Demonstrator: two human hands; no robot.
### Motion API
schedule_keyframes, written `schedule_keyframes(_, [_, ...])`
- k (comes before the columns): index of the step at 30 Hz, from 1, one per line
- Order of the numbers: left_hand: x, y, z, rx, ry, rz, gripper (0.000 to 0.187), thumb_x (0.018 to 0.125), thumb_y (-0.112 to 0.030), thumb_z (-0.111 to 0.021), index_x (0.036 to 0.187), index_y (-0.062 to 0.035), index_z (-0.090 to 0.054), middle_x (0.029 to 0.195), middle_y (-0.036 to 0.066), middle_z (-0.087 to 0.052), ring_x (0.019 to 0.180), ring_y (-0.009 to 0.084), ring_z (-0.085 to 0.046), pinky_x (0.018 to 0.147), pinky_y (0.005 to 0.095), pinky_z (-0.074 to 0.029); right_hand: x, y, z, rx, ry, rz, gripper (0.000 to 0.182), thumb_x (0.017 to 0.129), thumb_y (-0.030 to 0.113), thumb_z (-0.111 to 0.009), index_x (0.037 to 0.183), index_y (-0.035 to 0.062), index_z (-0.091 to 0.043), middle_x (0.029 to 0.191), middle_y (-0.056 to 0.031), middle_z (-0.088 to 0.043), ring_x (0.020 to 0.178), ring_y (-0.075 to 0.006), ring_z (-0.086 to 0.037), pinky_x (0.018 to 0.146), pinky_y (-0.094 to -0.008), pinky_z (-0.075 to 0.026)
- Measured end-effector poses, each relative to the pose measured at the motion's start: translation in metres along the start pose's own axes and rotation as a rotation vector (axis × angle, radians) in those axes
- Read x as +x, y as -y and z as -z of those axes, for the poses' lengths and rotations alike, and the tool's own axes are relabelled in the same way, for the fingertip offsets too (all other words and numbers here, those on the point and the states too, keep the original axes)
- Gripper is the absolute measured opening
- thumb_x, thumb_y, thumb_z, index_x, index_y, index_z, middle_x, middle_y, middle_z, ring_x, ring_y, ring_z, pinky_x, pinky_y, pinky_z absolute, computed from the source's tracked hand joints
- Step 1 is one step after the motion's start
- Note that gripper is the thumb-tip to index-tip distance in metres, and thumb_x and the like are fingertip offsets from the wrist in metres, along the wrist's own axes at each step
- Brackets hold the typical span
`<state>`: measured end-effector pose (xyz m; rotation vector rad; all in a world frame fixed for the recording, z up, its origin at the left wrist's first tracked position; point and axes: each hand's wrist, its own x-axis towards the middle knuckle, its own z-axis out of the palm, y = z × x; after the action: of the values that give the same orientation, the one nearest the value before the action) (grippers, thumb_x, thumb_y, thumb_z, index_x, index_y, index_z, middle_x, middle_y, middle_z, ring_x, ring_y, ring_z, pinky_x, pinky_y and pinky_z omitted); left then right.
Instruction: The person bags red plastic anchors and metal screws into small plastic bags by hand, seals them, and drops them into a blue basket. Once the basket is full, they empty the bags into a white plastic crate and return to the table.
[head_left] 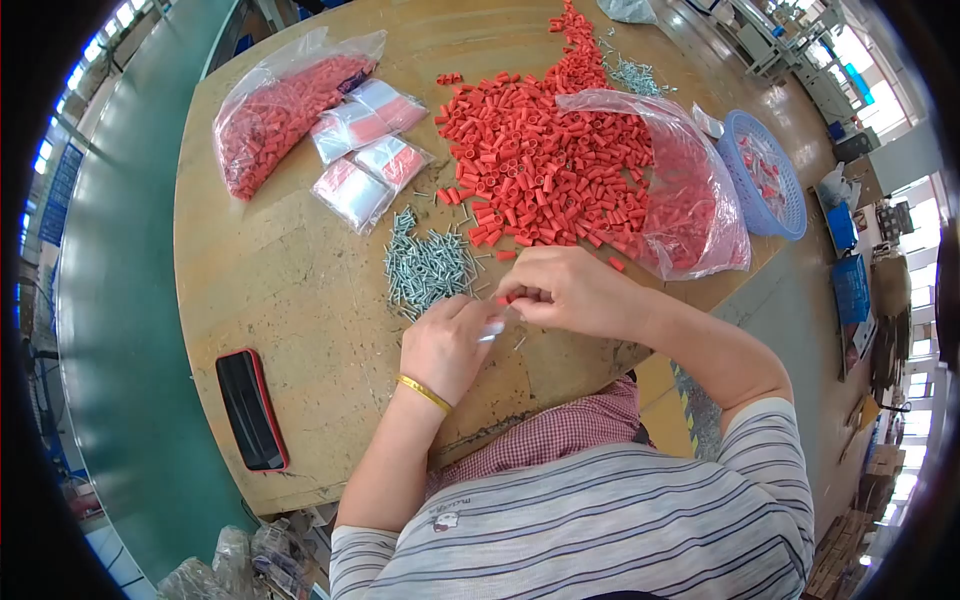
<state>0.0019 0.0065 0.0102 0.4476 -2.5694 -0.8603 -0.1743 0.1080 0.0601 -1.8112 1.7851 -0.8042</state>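
My left hand (443,345) is closed on a small clear plastic bag (492,329) near the table's front edge. Beside it, my right hand (570,290) pinches a small red piece (508,299) at the mouth of the bag. Just beyond my left hand lies a pile of silver screws (428,264). A large heap of red plastic caps (545,150) spreads out beyond my right hand, partly under a big clear bag (700,205).
On the wooden table (290,300), a bulging bag of red pieces (285,115) lies at the back left, near small packed bags (355,192). A phone (251,410) rests at the front left. A blue basket (760,175) stands at the right edge.
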Motion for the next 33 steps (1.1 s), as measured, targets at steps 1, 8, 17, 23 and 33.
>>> schedule_keyframes(1, [0.001, -0.001, 0.000, 0.003, -0.027, -0.034, 0.015, 0.075, -0.009, -0.069, 0.090, -0.0092, -0.068, 0.083, 0.006, -0.065, 0.075, 0.0251, -0.063, 0.065, 0.0353, -0.051, -0.003, -0.001, -0.003, -0.018, 0.001, 0.003, 0.015, 0.081, 0.005, -0.063, 0.094, 0.0011, -0.066, 0.083, -0.0101, -0.060, 0.076, -0.0243, -0.061, 0.070, -0.0344, -0.049])
schedule_keyframes(8, [0.003, -0.004, 0.004, 0.001, -0.108, -0.109, 0.018, 0.071, -0.006, -0.071, 0.088, -0.0088, -0.067, 0.083, 0.004, -0.066, 0.075, 0.0226, -0.063, 0.066, 0.0339, -0.051, -0.007, 0.018, 0.008, 0.107, -0.133, -0.198, 0.016, 0.079, 0.003, -0.066, 0.094, 0.0012, -0.061, 0.088, -0.0098, -0.062, 0.077, -0.0240, -0.062, 0.071, -0.0347, -0.050])
schedule_keyframes(17, [0.005, -0.002, 0.011, -0.052, -0.155, -0.126, 0.019, 0.070, -0.002, -0.070, 0.088, -0.0063, -0.067, 0.084, 0.009, -0.066, 0.076, 0.0257, -0.064, 0.068, 0.0346, -0.051, -0.006, 0.001, -0.007, -0.152, -0.233, 0.242, 0.014, 0.078, 0.005, -0.069, 0.090, 0.0034, -0.061, 0.094, -0.0061, -0.060, 0.089, -0.0251, -0.059, 0.078, -0.0352, -0.048])
schedule_keyframes(23, [0.009, 0.013, 0.028, -0.125, -0.302, 0.053, 0.011, 0.076, -0.002, -0.069, 0.087, -0.0030, -0.068, 0.081, 0.011, -0.066, 0.073, 0.0245, -0.063, 0.067, 0.0320, -0.049, -0.031, -0.010, -0.026, -0.354, 0.021, 0.282, 0.012, 0.077, 0.013, -0.065, 0.082, 0.0044, -0.058, 0.084, -0.0078, -0.055, 0.081, -0.0241, -0.057, 0.071, -0.0356, -0.048])
schedule_keyframes(33, [0.008, 0.014, 0.039, -0.252, -0.383, 0.144, 0.010, 0.078, -0.003, -0.070, 0.088, -0.0026, -0.069, 0.079, 0.008, -0.066, 0.071, 0.0178, -0.061, 0.066, 0.0281, -0.047, -0.009, -0.013, -0.071, -0.118, -0.110, 0.032, 0.016, 0.075, 0.011, -0.067, 0.081, 0.0035, -0.055, 0.082, -0.0105, -0.055, 0.075, -0.0284, -0.059, 0.065, -0.0389, -0.050])
